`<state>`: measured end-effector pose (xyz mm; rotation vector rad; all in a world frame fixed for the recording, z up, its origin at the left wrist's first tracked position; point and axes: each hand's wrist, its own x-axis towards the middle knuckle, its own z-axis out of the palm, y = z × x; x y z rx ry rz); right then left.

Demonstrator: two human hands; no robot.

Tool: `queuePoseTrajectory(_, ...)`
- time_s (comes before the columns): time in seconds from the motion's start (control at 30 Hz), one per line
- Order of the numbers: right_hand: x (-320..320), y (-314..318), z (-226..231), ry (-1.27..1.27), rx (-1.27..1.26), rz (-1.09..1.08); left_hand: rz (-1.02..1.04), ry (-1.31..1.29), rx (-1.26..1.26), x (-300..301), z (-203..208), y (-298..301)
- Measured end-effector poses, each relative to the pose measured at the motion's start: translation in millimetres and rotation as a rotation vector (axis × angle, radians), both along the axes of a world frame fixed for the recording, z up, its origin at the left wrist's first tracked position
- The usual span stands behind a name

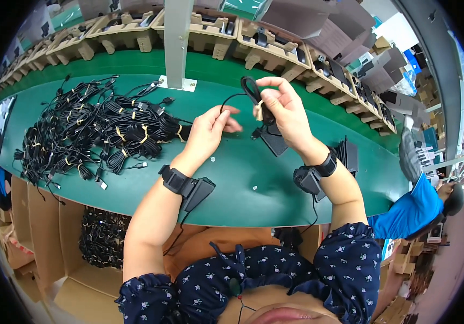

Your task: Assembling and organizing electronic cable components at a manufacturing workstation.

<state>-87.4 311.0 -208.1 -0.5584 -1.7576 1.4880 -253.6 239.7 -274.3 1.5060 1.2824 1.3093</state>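
Note:
My right hand [283, 110] is closed round a small coiled black cable [249, 89], raised above the green table. A tan band [259, 110] wraps the coil. From the coil a thin strand runs left to my left hand [213, 128], which pinches it between thumb and forefinger; the other fingers are loosely curled. Under my right hand lies a flat black piece [274, 142], partly covered by the hand, with a small dark connector next to it. To the left spreads a large pile of black cables [97, 124], many bound with tan bands, some plug ends showing.
A metal post [177, 46] rises from the table behind my hands. Beyond it runs a green belt [210, 70] with moulded brown trays [272, 51] holding dark parts. Flat black pieces [348, 155] stand by my right forearm. A co-worker in blue [413, 208] is at right; an open carton [75, 291] stands below left.

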Motion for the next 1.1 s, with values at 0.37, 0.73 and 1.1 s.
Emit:
queuePoseTrajectory(0.37,-13.9,-31.7,7.5,-0.581,1.538,0.089,-0.228,-0.441,-0.236,12.0,1.7,-13.7)
queuePoseTrajectory(0.73,35.9,-1.8,5.4,-0.824,1.271,0.197,-0.339,-0.488,-0.209,17.0,0.4,-9.7)
queuePoseTrajectory(1.1,112.8,117.8,35.0,-0.864,0.848,-0.845,0.232,0.304,0.249,17.5,-21.4,-4.7)
